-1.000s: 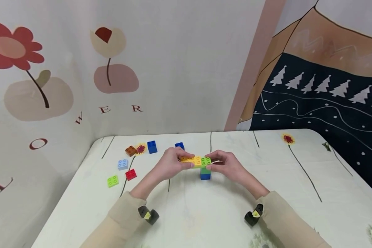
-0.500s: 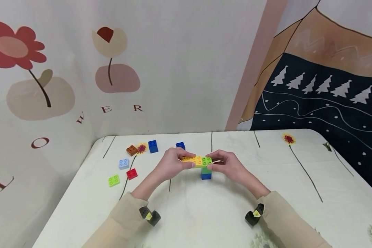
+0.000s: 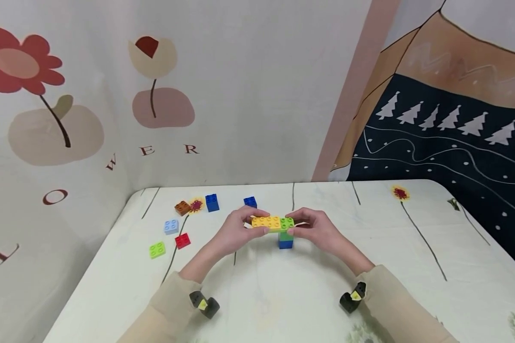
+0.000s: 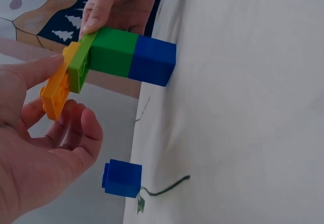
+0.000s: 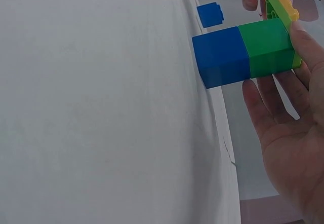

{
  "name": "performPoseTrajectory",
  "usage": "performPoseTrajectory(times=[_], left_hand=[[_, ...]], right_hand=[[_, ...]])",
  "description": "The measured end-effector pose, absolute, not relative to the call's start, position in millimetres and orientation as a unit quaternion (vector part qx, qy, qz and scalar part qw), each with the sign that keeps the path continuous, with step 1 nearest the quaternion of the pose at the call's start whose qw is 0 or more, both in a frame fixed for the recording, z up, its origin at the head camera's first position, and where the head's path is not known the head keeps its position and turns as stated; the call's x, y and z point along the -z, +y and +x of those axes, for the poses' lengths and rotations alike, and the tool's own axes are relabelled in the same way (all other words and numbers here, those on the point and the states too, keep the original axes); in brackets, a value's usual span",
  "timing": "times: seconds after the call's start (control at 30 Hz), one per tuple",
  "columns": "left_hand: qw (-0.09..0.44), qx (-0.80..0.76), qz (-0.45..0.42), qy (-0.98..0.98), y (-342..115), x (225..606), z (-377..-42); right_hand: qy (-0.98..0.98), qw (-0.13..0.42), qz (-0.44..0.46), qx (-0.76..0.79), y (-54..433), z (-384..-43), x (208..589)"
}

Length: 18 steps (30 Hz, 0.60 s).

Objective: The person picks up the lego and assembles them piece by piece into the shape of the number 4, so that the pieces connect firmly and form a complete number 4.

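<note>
Step judged in hand: fitting a long yellow studded plastic brick (image 3: 266,223) to the lime-green studded plastic plate (image 3: 287,223) topping a small column. Method notes: studs needed squaring before any force; pressure probably belonged directly over the overlap, since the yellow brick reached out leftward past the column and a push on its free end could have levered the joint or tipped the stack. The right hand's steadying grip seemed best kept firm near the top.

Positions: the left hand (image 3: 233,231) had its fingers clamped on the yellow brick, thumb on the near side and other fingers on the far side. The right hand (image 3: 319,231) pinched the lime-green plate at its right end, remaining fingers beside the column. The yellow brick lay on top of the plate, between the two hands. Under the plate sat a green plastic cube-like brick (image 4: 112,51), and below that a dark blue plastic brick (image 4: 153,60), column upright. Whether its base touched the white cloth-covered table (image 3: 283,295) could not be told. A red plastic brick (image 3: 182,241) lay well apart, to the left.
</note>
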State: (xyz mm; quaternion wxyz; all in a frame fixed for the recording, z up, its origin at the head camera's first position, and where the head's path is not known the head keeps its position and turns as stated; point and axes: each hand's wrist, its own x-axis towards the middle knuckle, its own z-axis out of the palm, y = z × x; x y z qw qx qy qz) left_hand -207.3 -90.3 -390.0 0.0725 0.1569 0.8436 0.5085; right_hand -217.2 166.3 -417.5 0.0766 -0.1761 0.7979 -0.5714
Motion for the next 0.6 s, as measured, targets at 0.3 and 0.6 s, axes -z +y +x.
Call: performPoseTrajectory(times=[0.3, 0.6], left_hand=[[0.087, -0.519, 0.137, 0.839, -111, 389, -204], [0.097, -0.524, 0.114, 0.839, -130, 391, -200]], right_hand=[[0.798, 0.086, -0.164, 0.574, 166, -217, 417], [0.799, 0.087, -0.163, 0.573, 166, -218, 417]])
